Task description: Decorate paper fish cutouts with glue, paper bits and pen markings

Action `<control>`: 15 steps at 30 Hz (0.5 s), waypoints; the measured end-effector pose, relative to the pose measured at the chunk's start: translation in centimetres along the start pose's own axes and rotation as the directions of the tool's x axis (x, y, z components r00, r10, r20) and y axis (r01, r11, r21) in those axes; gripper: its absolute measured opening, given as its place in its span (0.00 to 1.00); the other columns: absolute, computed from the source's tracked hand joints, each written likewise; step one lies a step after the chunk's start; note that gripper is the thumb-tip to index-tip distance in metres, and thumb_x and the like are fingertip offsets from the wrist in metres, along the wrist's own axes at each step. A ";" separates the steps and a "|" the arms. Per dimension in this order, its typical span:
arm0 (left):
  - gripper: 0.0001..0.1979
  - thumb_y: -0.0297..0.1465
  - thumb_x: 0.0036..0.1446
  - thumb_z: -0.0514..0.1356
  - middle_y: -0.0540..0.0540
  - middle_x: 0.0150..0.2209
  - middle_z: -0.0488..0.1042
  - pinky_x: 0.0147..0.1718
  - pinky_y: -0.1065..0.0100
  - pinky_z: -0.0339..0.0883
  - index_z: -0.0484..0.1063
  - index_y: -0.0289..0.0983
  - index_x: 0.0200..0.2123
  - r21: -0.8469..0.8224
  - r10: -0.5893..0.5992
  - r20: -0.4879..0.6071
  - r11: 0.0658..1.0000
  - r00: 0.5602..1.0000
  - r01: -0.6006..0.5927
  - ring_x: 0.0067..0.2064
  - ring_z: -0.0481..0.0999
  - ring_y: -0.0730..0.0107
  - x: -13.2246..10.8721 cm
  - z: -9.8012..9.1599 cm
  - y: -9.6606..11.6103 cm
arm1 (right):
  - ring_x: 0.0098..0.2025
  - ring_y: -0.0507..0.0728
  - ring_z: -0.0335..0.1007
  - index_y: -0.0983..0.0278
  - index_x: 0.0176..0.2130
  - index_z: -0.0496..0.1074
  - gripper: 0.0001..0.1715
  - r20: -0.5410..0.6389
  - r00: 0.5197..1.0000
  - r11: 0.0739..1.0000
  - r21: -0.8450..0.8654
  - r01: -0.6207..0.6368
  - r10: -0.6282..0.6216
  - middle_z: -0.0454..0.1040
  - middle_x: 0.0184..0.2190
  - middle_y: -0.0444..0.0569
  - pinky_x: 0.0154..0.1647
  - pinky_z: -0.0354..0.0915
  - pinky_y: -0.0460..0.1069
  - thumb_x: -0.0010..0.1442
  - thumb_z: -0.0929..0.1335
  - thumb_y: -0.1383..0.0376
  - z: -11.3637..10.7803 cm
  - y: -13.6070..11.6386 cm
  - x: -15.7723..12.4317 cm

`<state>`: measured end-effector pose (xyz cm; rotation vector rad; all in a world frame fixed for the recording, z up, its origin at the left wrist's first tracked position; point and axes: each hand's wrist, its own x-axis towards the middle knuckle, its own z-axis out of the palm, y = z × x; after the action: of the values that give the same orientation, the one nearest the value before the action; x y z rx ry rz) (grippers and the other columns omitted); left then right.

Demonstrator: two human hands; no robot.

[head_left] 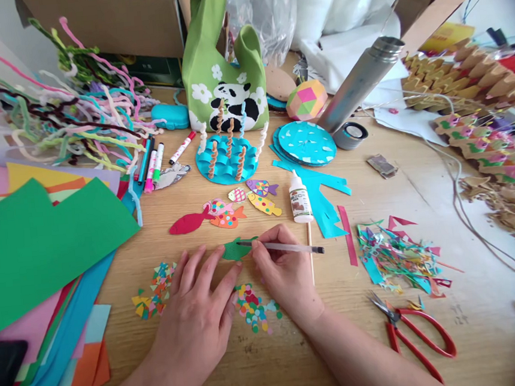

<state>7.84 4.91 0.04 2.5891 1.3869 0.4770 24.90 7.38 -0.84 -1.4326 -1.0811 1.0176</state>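
My right hand (286, 268) is closed around a slim pen (292, 247) with a pale barrel and dark end. Its tip meets a green paper fish (234, 249) lying flat on the table. My left hand (199, 300) rests palm down with its fingers spread, fingertips by the fish's left side. Above the hands lie a red paper fish (188, 223), an orange spotted fish (227, 218), a yellow spotted fish (264, 204) and a purple patterned fish (263, 187). Small paper dots (253, 307) lie between my hands, and small paper triangles (151, 295) left of my left hand.
A white glue bottle (300, 198) stands beyond my right hand. Red-handled scissors (409, 327) and a heap of paper scraps (398, 256) lie to the right. Green paper (50, 247) tops the sheets at left. Behind are a blue disc with twisted posts (228, 170) and a steel flask (360, 85).
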 end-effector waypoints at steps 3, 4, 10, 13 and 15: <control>0.18 0.32 0.67 0.53 0.40 0.62 0.66 0.63 0.38 0.57 0.70 0.43 0.58 0.001 0.007 -0.003 1.000 1.000 -0.007 0.65 0.60 0.47 0.1 0.0 0.0 | 0.18 0.48 0.56 0.60 0.29 0.63 0.09 -0.008 1.000 1.000 0.006 -0.006 0.006 0.64 0.20 0.37 0.17 0.54 0.45 0.60 0.67 0.64 0.0 0.0 0.0; 0.18 0.32 0.67 0.53 0.40 0.62 0.66 0.63 0.38 0.57 0.70 0.43 0.58 -0.001 0.007 -0.006 1.000 1.000 -0.007 0.64 0.60 0.47 0.1 0.0 0.0 | 0.18 0.48 0.56 0.60 0.29 0.63 0.09 -0.010 1.000 1.000 0.007 -0.006 0.006 0.64 0.20 0.37 0.17 0.54 0.45 0.60 0.68 0.64 0.0 -0.1 0.0; 0.18 0.32 0.67 0.53 0.40 0.62 0.66 0.63 0.38 0.57 0.70 0.43 0.58 -0.005 0.006 -0.004 1.000 1.000 -0.007 0.65 0.60 0.47 0.1 -0.1 0.0 | 0.17 0.48 0.54 0.60 0.28 0.62 0.10 -0.010 1.000 1.000 -0.001 -0.002 0.002 0.61 0.19 0.36 0.16 0.51 0.45 0.58 0.68 0.65 0.0 -0.5 0.0; 0.18 0.32 0.67 0.53 0.40 0.62 0.66 0.63 0.38 0.57 0.70 0.43 0.58 0.003 0.011 -0.008 1.000 1.000 -0.011 0.64 0.60 0.47 0.1 -0.1 0.1 | 0.17 0.47 0.53 0.60 0.28 0.62 0.10 -0.006 1.000 1.000 -0.004 0.001 -0.001 0.61 0.19 0.36 0.16 0.51 0.44 0.57 0.68 0.65 0.0 -0.6 0.1; 0.18 0.32 0.67 0.53 0.40 0.62 0.66 0.63 0.38 0.57 0.70 0.43 0.58 0.000 0.008 -0.010 1.000 1.000 -0.008 0.64 0.60 0.47 0.1 -0.2 0.1 | 0.17 0.47 0.53 0.60 0.28 0.63 0.09 0.000 1.000 1.000 -0.009 0.004 -0.004 0.61 0.19 0.36 0.16 0.51 0.44 0.58 0.68 0.65 0.0 -0.6 0.1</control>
<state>7.90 4.95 0.24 2.5970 1.3794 0.4920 24.85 7.49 -0.28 -1.4378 -1.0893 1.0109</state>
